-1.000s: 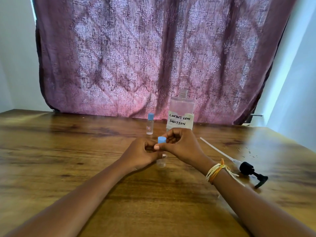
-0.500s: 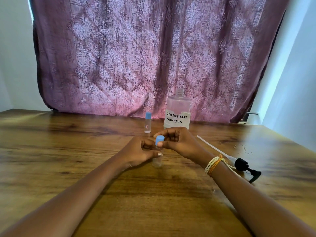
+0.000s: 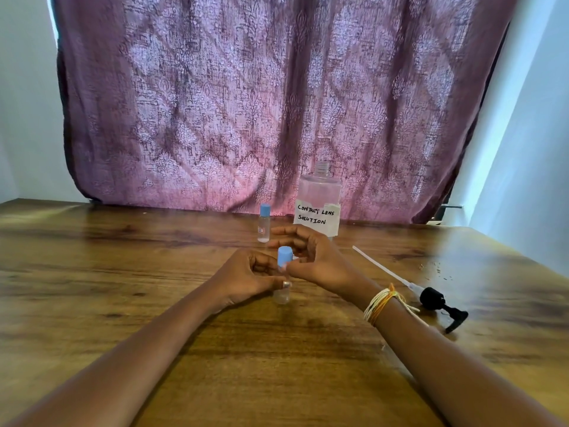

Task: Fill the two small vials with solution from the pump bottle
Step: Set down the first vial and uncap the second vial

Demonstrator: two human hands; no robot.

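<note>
A small clear vial (image 3: 282, 295) stands upright on the wooden table (image 3: 123, 272) at the centre. My left hand (image 3: 246, 277) grips its body. My right hand (image 3: 314, 257) pinches its blue cap (image 3: 284, 255) between thumb and fingers. A second clear vial (image 3: 264, 224) with a blue cap stands farther back, untouched. Behind my right hand is the large clear bottle (image 3: 320, 204), labelled "contact lens solution", with its neck uncapped. Its black pump head (image 3: 437, 303) with a long white tube lies on the table to the right.
A purple patterned curtain (image 3: 277, 103) hangs behind the table's far edge. White walls stand left and right. Small crumbs (image 3: 437, 269) are scattered at the far right of the table.
Both hands stay on the front vial. The fingers of my right hand have shifted around the blue cap, spreading wider. The view has tilted slightly.
</note>
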